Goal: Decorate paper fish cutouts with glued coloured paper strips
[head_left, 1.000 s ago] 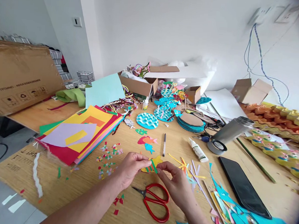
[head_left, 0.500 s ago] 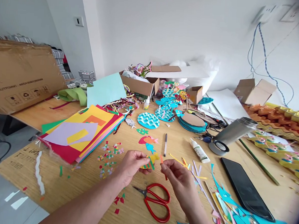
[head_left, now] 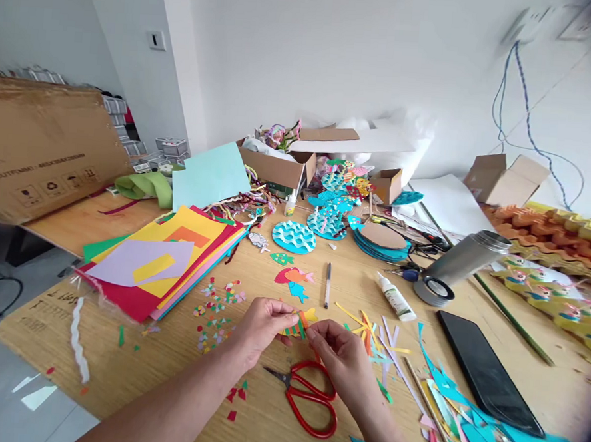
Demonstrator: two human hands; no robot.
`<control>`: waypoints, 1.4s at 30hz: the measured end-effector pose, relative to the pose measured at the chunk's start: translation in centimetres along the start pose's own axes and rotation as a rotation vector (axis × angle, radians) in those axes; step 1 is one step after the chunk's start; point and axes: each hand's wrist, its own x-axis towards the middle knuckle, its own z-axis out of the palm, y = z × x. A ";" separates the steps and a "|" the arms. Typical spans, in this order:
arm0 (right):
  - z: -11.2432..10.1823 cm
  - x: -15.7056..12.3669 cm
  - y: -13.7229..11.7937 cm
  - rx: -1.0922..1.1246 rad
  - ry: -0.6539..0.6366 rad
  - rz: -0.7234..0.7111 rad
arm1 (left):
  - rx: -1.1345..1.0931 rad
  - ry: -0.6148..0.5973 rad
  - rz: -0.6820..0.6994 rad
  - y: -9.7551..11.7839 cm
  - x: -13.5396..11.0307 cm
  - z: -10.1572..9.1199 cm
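Observation:
My left hand [head_left: 259,327] pinches a small yellow paper fish [head_left: 300,321] with coloured stripes, held just above the wooden table [head_left: 176,367]. My right hand [head_left: 343,360] meets it from the right, fingertips pinched on a thin orange paper strip [head_left: 303,320] laid against the fish. Red-handled scissors [head_left: 307,396] lie shut on the table right below both hands. Loose coloured paper strips [head_left: 373,329] lie just right of the hands.
A stack of coloured paper sheets [head_left: 165,260] lies at the left, confetti bits [head_left: 214,309] beside it. A pen [head_left: 327,284], a glue bottle [head_left: 393,297], a steel flask [head_left: 460,264], a black phone [head_left: 489,373], blue wave discs [head_left: 293,236] and cardboard boxes [head_left: 279,166] crowd the far side.
My right hand, which had drawn back to the right with the orange strip, has come back to the fish. My left hand has stayed put on the fish.

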 end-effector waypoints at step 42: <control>0.5 0.0 0.5 0.001 -0.008 -0.013 | -0.074 0.002 -0.070 -0.1 0.1 0.0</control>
